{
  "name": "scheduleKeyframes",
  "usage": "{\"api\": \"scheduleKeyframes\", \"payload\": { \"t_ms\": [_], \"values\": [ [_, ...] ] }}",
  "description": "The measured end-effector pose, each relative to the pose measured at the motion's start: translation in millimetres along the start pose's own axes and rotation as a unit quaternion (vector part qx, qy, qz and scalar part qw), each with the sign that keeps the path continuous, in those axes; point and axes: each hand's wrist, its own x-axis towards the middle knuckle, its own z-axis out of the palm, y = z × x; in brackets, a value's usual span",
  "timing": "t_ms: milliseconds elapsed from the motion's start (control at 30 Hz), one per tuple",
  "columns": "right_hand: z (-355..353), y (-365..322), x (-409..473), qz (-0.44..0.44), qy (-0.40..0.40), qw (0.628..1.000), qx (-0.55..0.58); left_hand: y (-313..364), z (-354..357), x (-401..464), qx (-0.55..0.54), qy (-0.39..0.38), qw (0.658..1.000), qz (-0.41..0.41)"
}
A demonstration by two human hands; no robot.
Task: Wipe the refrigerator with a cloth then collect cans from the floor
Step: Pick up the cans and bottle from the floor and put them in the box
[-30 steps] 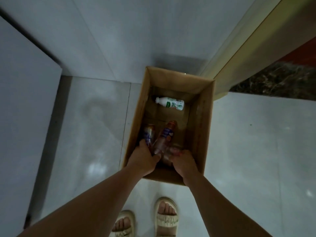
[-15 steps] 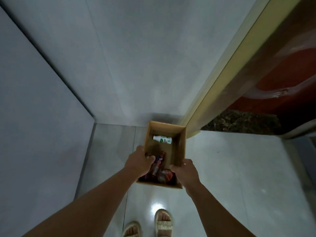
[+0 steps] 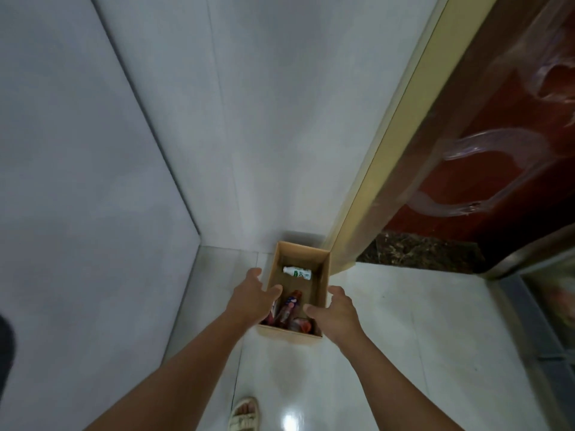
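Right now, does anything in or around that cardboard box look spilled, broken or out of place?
Nothing stands out. The cardboard box sits upright on the floor by the wall. A white bottle and the darker bottles lie on their sides inside it, with no puddle visible. Both hands, left and right, are open above it.

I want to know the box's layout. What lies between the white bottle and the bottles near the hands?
In the head view, only bare cardboard floor of the box lies between the white bottle and the reddish bottles.
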Motion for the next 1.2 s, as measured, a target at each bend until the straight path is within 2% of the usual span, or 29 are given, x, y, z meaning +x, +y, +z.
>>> {"api": "scheduleKeyframes", "payload": {
  "t_ms": [367,567,867,1200],
  "values": [
    [-37,28,-93,-0.125,-0.079,0.987,-0.060,-24,28,-160,-0.109,0.108,0.987,-0.041],
    [-24,33,-154,-0.176,-0.145,0.967,-0.109,-61,20,-245,-0.154,0.168,0.969,-0.092],
    [62,23,-258,-0.257,-0.244,0.918,-0.180,-155,-16,-365,-0.230,0.263,0.925,-0.148],
    [205,41,-468,-0.356,-0.325,0.837,-0.261,-334,-51,-553,-0.318,0.375,0.843,-0.217]
  ]
}}
